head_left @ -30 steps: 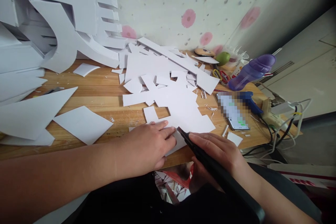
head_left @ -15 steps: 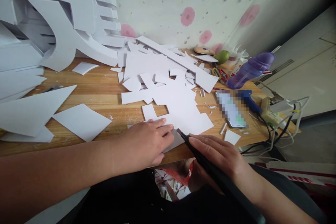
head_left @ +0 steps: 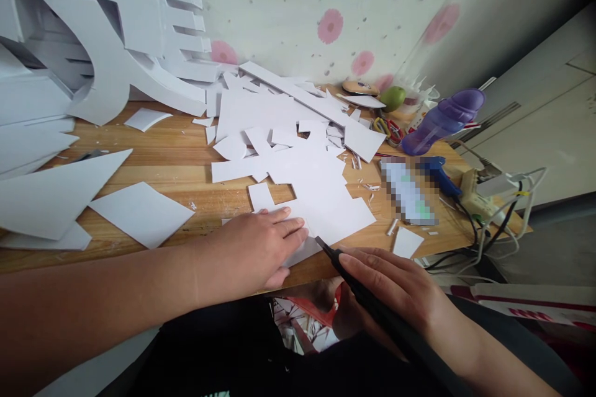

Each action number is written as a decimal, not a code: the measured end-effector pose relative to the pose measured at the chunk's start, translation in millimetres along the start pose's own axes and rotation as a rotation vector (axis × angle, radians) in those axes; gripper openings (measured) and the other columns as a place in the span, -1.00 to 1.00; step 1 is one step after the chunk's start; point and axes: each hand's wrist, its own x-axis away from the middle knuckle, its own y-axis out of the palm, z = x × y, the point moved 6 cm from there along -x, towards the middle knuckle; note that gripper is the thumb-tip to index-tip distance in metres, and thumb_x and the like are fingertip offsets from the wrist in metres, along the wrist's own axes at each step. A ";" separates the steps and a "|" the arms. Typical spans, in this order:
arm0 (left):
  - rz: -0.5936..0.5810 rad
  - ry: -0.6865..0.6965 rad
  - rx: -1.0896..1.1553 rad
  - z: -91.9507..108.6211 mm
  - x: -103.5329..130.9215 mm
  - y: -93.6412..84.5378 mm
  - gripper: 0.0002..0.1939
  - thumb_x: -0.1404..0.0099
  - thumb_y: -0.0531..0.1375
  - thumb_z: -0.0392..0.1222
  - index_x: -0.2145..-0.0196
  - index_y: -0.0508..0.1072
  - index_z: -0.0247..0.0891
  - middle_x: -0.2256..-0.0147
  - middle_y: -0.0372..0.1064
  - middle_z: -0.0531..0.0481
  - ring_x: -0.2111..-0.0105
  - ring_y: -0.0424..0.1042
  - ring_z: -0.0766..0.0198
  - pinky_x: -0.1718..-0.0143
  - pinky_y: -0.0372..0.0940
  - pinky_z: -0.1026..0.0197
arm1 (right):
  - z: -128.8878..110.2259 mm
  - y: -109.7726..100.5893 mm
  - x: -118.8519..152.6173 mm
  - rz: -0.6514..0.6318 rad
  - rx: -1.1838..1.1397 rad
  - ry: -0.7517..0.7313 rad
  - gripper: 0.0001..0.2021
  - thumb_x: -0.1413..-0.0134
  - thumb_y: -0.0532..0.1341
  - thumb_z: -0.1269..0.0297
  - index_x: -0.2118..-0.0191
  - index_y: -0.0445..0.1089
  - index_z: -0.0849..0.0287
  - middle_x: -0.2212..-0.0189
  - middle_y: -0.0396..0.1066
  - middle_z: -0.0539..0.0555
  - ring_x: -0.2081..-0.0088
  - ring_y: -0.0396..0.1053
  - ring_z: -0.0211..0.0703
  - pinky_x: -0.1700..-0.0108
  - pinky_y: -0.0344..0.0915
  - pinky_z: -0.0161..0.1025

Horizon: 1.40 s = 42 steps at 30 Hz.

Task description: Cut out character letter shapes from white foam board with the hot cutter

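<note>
The left hand [head_left: 261, 248] lies flat, fingers together, pressing a white foam-board sheet [head_left: 326, 205] onto the wooden surface [head_left: 186, 167] at its near edge. The right hand [head_left: 395, 291] has its fingers clamped on a black cutter [head_left: 344, 273]; the tip touches the sheet's near edge, just beside the left fingertips.

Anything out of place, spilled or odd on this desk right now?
Yes. White offcuts lie heaped and scattered over the wooden table, with slivers near the edge. The purple bottle lies on its side. The left hand presses a white sheet; the right hand holds a black cutter.
</note>
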 end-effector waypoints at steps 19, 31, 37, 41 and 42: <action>0.032 -0.006 0.013 2.6 -1.0 -4.4 -0.47 -0.22 0.25 -0.17 -0.13 0.36 -0.34 -0.16 0.32 -0.16 -0.19 0.25 -0.09 -0.13 0.27 -0.07 | -9.7 -1.3 14.1 -0.028 0.110 -0.037 -0.42 -0.09 0.18 0.48 -0.26 0.16 0.36 -0.02 0.48 0.34 -0.05 0.46 0.09 -0.01 0.49 -0.05; 0.059 0.026 0.008 2.9 0.7 -6.2 -0.53 -0.23 0.25 -0.15 -0.08 0.38 -0.34 -0.13 0.35 -0.16 -0.15 0.29 -0.08 -0.08 0.31 -0.08 | -6.6 0.2 23.5 -0.014 0.101 -0.057 -0.45 -0.08 0.20 0.48 -0.22 0.21 0.44 -0.06 0.44 0.38 -0.12 0.40 0.07 -0.09 0.44 -0.08; 0.069 0.030 0.001 2.3 0.5 -3.9 -0.53 -0.25 0.23 -0.16 -0.10 0.36 -0.33 -0.15 0.33 -0.15 -0.15 0.28 -0.09 -0.06 0.32 -0.08 | -9.8 10.9 35.6 -0.021 0.202 -0.115 -0.41 -0.11 0.20 0.47 -0.26 0.16 0.52 -0.12 0.36 0.45 -0.19 0.32 0.13 -0.06 0.46 -0.02; 0.057 0.041 -0.015 3.1 0.0 -1.7 -0.52 -0.26 0.22 -0.14 -0.11 0.35 -0.36 -0.15 0.33 -0.16 -0.16 0.27 -0.09 -0.10 0.29 -0.10 | -11.4 17.4 38.3 0.069 0.177 -0.172 -0.44 -0.08 0.19 0.56 -0.22 0.19 0.59 -0.09 0.37 0.54 -0.22 0.27 0.18 -0.04 0.46 0.02; 0.055 0.038 -0.018 3.2 0.2 -1.5 -0.51 -0.26 0.22 -0.14 -0.11 0.35 -0.36 -0.16 0.32 -0.17 -0.15 0.27 -0.10 -0.09 0.29 -0.10 | -11.5 18.6 38.5 0.087 0.161 -0.179 -0.45 -0.06 0.19 0.57 -0.21 0.20 0.60 -0.07 0.38 0.55 -0.22 0.26 0.19 -0.03 0.46 0.03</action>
